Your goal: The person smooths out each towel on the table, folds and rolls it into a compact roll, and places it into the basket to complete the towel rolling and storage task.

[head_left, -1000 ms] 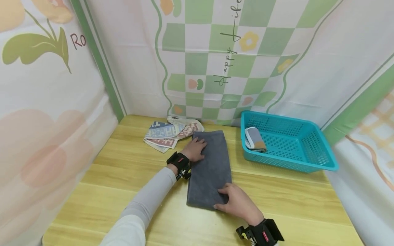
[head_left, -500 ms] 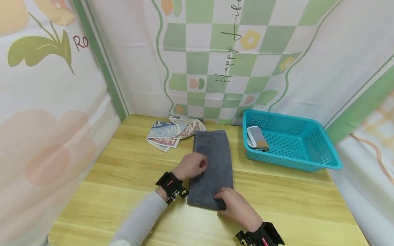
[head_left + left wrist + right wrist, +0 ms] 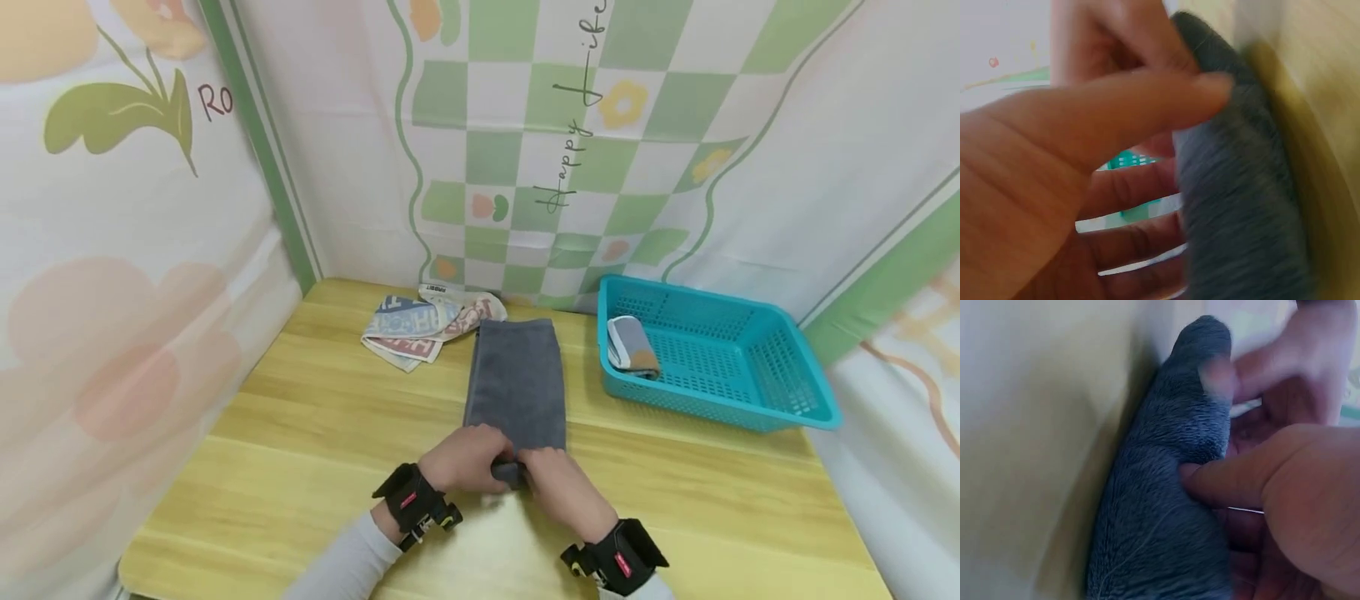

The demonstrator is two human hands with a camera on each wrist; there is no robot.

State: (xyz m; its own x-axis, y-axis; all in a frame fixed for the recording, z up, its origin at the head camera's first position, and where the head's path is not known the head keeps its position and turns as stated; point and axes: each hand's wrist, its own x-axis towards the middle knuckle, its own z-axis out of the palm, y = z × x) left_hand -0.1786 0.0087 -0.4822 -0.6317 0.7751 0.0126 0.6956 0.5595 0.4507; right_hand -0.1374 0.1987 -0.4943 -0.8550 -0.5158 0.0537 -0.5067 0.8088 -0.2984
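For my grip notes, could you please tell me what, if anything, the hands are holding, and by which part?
The left hand and the right hand both grip the gray cloth by its end nearest the person.

In the lower middle of the head view, the left hand (image 3: 467,458) and right hand (image 3: 564,490) hide much of the near end of the dark grey folded plush cloth (image 3: 519,379). Both light-coloured sleeves (image 3: 345,560) are cut off by the bottom edge; lettering on the small red tags (image 3: 623,564) is illegible. In the left wrist view the cloth, blurred, runs off the bottom. In the right wrist view the left thumb (image 3: 1217,378), upper right, is smeared.
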